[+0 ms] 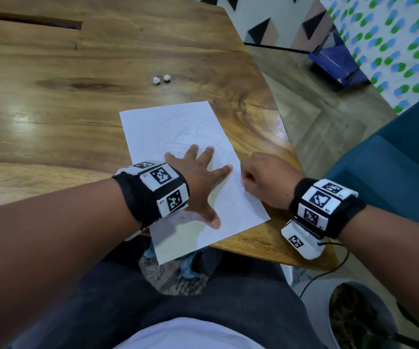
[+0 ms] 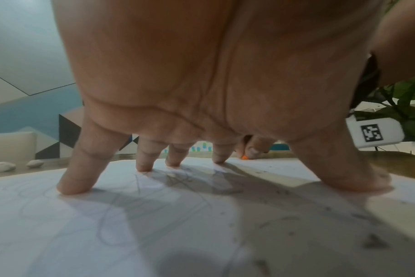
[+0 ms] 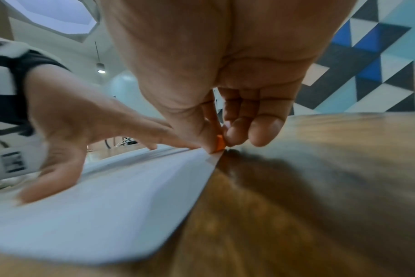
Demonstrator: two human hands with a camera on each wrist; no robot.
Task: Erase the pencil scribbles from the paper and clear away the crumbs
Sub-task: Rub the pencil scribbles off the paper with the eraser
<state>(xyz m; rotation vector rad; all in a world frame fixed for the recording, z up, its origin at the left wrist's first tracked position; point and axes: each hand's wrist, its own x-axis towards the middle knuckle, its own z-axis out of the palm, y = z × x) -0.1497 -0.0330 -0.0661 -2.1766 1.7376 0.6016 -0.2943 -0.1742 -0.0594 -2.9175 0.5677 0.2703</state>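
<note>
A white sheet of paper (image 1: 231, 205) lies at the table's near edge, its near corner hanging over. Faint pencil scribbles (image 1: 188, 132) cover its far half, and dark eraser crumbs (image 2: 372, 243) dot the near part. My left hand (image 1: 198, 177) presses flat on the sheet with fingers spread; its fingertips (image 2: 71, 187) touch the paper. My right hand (image 1: 263, 177) pinches a small orange eraser (image 3: 219, 143) at the paper's right edge. The eraser (image 2: 244, 157) also peeks out behind my left fingers.
Two small white balls (image 1: 162, 79) lie on the wooden table (image 1: 77, 96) beyond the paper. A teal chair (image 1: 392, 172) stands to the right, a potted plant (image 1: 354, 316) sits on the floor below it, and a blue box (image 1: 334, 64) lies farther off.
</note>
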